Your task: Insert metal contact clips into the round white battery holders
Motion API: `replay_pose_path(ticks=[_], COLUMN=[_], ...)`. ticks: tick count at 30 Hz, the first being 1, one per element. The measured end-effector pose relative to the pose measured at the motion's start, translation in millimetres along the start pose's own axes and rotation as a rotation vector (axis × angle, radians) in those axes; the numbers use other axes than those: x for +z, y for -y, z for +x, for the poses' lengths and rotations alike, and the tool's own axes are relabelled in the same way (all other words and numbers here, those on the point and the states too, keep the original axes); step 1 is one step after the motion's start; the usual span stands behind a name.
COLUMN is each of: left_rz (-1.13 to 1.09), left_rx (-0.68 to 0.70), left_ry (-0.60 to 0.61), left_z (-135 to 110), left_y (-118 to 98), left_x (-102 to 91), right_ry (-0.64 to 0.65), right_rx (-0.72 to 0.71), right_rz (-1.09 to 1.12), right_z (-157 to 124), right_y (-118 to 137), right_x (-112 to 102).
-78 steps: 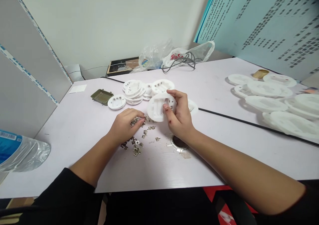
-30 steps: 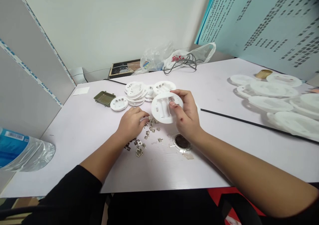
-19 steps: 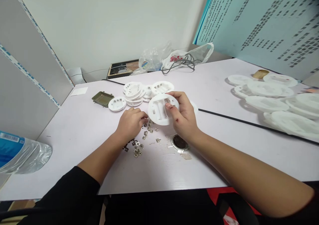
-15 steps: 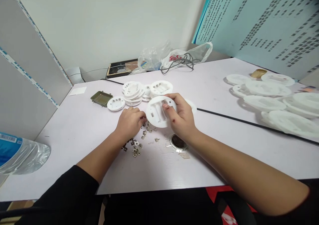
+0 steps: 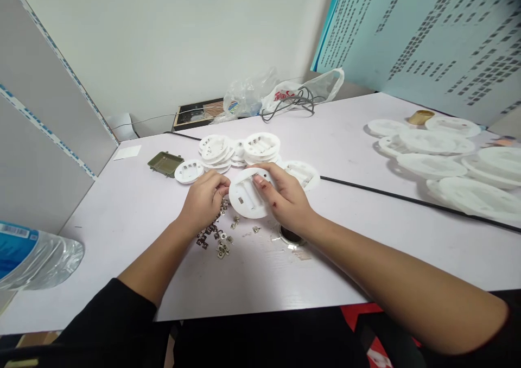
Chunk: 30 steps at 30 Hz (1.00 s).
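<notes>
At a white table (image 5: 122,221), the right hand (image 5: 287,201) keeps its grip clamped on a disc (image 5: 244,201), just beside scattered clips (image 5: 217,240). The left hand (image 5: 201,204) curls at the disc's rim (whether its grip pinches anything cannot be told). A stack (image 5: 220,150) lies behind.

The white round battery-holder disc (image 5: 246,197) is held tilted, its open side with the parallel battery bays facing up. The right hand (image 5: 285,200) grips its right edge, thumb laid across the bays. Small metal contact clips (image 5: 217,240) lie loose in a scattered heap on the table (image 5: 122,221) just below and left of the disc, some hidden beneath the left hand (image 5: 202,204).
</notes>
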<state>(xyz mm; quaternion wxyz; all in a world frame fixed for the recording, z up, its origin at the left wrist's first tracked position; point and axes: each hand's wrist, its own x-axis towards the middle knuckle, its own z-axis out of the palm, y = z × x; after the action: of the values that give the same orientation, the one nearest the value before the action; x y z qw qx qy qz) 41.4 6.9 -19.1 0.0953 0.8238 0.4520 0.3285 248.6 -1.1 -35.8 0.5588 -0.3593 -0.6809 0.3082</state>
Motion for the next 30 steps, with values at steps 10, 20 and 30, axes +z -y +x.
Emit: replay_pose_path(ticks=[10, 20, 30], left_rz=[-0.644, -0.7, -0.602], left_rx=[-0.341, -0.424, -0.448], left_ry=[-0.149, -0.274, -0.183], left_z=[-8, -9, -10], left_y=[-3, -7, -6], left_x=[-3.7, -1.3, -6.5], right_ry=[0.084, 0.176, 0.168], right_rx=[0.126, 0.435, 0.437], right_rz=[0.022, 0.203, 0.173], right_z=[1, 1, 4], right_y=[-1, 2, 5], right_x=[0, 3, 0])
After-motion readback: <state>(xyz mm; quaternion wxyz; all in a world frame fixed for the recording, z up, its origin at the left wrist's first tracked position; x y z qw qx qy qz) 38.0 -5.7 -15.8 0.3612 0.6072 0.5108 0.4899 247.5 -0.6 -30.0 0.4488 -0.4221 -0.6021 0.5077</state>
